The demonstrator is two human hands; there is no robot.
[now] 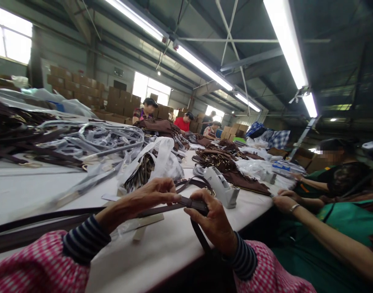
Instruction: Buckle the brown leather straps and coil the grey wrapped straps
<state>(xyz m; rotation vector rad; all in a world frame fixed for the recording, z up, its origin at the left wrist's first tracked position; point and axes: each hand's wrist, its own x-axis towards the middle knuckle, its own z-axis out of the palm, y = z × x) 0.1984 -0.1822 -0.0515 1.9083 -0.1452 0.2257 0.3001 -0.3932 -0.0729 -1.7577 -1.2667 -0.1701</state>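
In the head view, the left hand [154, 193] pinches a dark strap [185, 201] and the right hand [215, 221] grips its thicker part, presumably to steady it from both sides. The strap bridges the small gap between them, above the bench [137, 260], one length hanging below the right hand.

Dark brown strap [200, 205] between fingers [166, 197] (grey tape dispenser [221, 189] just beyond).

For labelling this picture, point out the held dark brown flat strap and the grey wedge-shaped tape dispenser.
Dark brown flat strap [185, 201], head view: gripped section.
Grey wedge-shaped tape dispenser [221, 189], head view: its side.
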